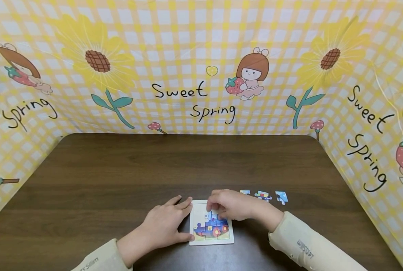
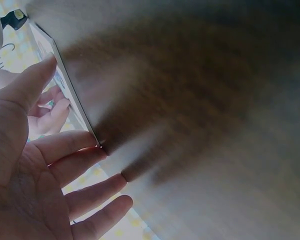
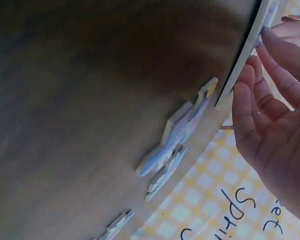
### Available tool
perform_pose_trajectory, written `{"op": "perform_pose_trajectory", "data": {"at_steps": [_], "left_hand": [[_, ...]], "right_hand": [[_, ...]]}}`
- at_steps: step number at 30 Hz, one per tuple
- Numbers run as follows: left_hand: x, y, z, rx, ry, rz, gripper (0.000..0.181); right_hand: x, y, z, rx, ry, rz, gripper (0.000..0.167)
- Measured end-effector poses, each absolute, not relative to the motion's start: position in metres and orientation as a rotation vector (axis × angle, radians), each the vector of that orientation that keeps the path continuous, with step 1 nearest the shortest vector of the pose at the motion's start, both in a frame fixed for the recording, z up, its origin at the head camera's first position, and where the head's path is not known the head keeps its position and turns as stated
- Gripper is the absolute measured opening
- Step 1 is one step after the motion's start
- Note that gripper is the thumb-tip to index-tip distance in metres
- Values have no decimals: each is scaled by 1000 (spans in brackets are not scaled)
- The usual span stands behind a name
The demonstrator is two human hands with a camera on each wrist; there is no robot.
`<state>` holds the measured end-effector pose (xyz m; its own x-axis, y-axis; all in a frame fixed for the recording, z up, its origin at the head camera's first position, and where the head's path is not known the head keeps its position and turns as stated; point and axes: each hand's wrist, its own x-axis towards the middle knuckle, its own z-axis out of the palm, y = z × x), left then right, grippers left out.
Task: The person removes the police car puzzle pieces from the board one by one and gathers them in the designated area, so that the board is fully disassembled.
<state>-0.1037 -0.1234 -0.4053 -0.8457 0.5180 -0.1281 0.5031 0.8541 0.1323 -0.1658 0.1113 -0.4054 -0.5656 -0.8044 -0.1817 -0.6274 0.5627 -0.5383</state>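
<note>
While spread left hand (image 1: 162, 227) likely steadies the square white-rimmed puzzle tray (image 1: 212, 243) | I can't tell whether right hand (image 1: 231, 203), over it, pinches anything | blue-printed jigsaw pieces (image 1: 281, 196) right of tray

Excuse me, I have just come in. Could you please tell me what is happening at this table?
A person is working on a small jigsaw puzzle in a pale tray. The left hand touches the tray's left edge, while the right hand has its fingers at the upper part of the puzzle; whether they pinch a piece is hidden. The lower part is filled in, but the tray's upper left is bare. Three loose pieces lie on the table beyond the right forearm.
</note>
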Motion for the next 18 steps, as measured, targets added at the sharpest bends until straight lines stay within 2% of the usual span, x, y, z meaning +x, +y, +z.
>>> {"op": "perform_pose_trajectory", "data": {"at_steps": [18], "left_hand": [[-103, -124, -405, 784, 2851, 138, 84]], "right_hand": [[-162, 108, -405, -1135, 2409, -601, 20]]}}
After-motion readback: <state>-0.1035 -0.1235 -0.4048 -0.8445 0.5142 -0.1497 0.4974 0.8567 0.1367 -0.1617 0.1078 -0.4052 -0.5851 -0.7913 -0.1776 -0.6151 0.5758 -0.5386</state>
